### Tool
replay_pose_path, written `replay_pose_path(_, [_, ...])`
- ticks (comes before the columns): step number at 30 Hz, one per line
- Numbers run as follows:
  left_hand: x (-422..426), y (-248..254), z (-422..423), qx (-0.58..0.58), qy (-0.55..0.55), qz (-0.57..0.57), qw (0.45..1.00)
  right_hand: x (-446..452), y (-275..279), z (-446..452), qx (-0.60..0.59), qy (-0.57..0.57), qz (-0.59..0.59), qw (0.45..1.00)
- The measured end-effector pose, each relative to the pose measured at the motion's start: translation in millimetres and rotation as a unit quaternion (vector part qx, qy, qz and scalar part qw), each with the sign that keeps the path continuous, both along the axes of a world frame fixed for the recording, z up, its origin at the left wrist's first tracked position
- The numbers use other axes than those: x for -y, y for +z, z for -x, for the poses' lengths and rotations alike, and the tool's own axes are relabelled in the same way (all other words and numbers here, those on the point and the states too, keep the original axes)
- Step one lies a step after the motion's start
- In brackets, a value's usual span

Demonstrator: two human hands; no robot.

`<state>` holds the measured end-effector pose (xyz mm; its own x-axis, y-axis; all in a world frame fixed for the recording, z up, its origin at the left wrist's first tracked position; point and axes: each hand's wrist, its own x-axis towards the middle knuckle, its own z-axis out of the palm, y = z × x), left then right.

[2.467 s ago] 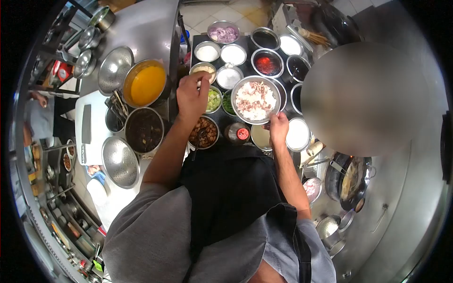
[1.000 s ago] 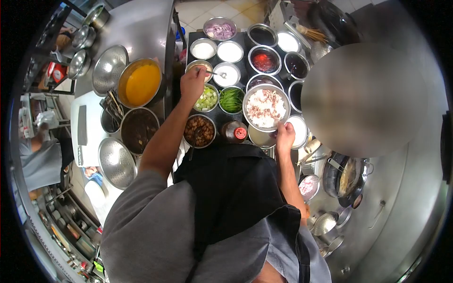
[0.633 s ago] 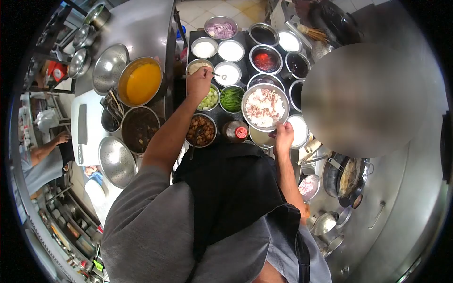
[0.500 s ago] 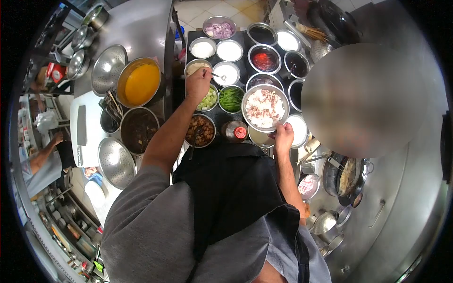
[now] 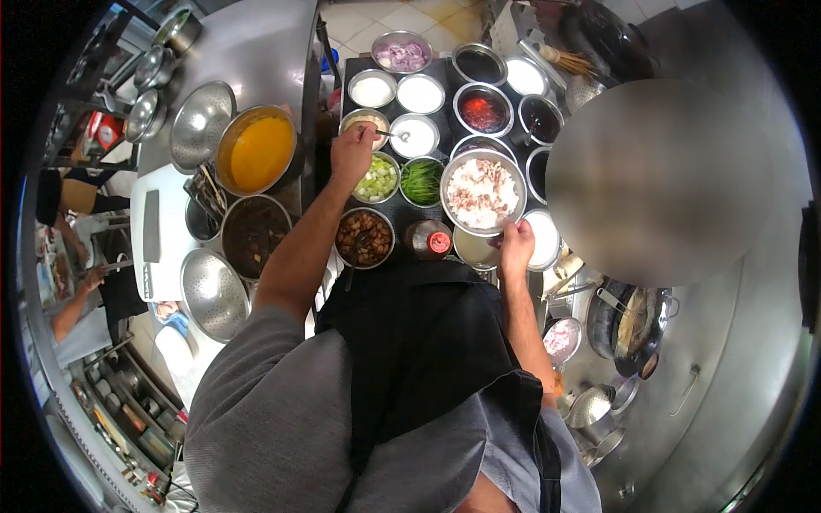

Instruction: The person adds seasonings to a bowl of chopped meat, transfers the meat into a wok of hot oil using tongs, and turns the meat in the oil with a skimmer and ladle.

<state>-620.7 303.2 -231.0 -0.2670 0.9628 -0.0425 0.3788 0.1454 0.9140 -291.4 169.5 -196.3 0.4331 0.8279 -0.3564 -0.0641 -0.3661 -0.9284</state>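
My left hand (image 5: pixel 351 159) is closed on a thin metal spoon (image 5: pixel 385 133), whose tip sits over a bowl of white powder or grains (image 5: pixel 416 128). My right hand (image 5: pixel 515 249) grips the near edge of a metal bowl (image 5: pixel 471 229) with white rice (image 5: pixel 481 192) and brownish-pink bits in it. This bowl is held above other containers. Near my left hand are a bowl of light crumbs (image 5: pixel 363 118), partly covered by the hand, chopped pale-green vegetable pieces (image 5: pixel 377 179) and cut green stalks (image 5: pixel 421 180).
Brown cubes (image 5: pixel 365 238) and a red-capped bottle (image 5: pixel 439 243) stand close to my apron. To the left are a pot of orange liquid (image 5: pixel 258 154), colanders (image 5: pixel 213 295) and a knife (image 5: pixel 150 227). A wok (image 5: pixel 637 321) is at right. Other people work at far left.
My left hand has drawn slightly left with the spoon, its tip still over the white bowl. The right hand keeps its grip. A second person shows at far left.
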Motion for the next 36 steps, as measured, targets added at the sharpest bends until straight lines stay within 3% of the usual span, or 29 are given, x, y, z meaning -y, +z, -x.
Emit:
replay_pose_path(6, [3.9, -5.4, 4.0, 0.053, 0.012, -0.068, 0.996, -8.2, -0.2, 4.4, 0.02, 0.018, -0.004, 1.0])
replay_pose_path(13, [19.6, 58.6, -5.2, 0.122, 0.021, -0.043, 0.991, -26.2, -17.5, 5.7, 0.079, 0.042, 0.005, 0.996])
replay_pose_path(16, [29.2, 72.3, -22.0, 0.19, -0.059, -0.125, 0.972, -35.3, -28.0, 5.7, 0.093, 0.049, 0.003, 0.994])
replay_pose_path(19, [15.7, 74.6, -20.8, -0.016, -0.045, -0.27, 0.962, -38.9, -29.6, 10.2, 0.084, 0.05, 0.0, 0.995])
replay_pose_path(22, [0.0, 85.7, -21.9, 0.072, -0.003, -0.177, 0.981, -39.0, -25.3, 12.9, 0.071, 0.045, 0.01, 0.996])
replay_pose_path(26, [-49.9, 33.5, -21.7, 0.072, 0.001, -0.185, 0.98, -32.6, -13.8, 14.9, 0.045, 0.028, 0.016, 0.998])
replay_pose_path(29, [-77.5, 16.9, -29.6, -0.087, 0.004, -0.153, 0.984, -25.8, -10.1, 11.1, 0.019, 0.035, 0.025, 0.999])
replay_pose_path(33, [-100.2, -2.6, -43.3, -0.213, -0.024, -0.131, 0.968, -18.3, -9.1, 6.0, 0.023, 0.026, 0.023, 0.999])
replay_pose_path(36, [-109.0, -17.3, -50.6, -0.217, -0.022, -0.121, 0.968, -16.0, -10.8, 2.8, 0.031, 0.02, 0.026, 0.999])
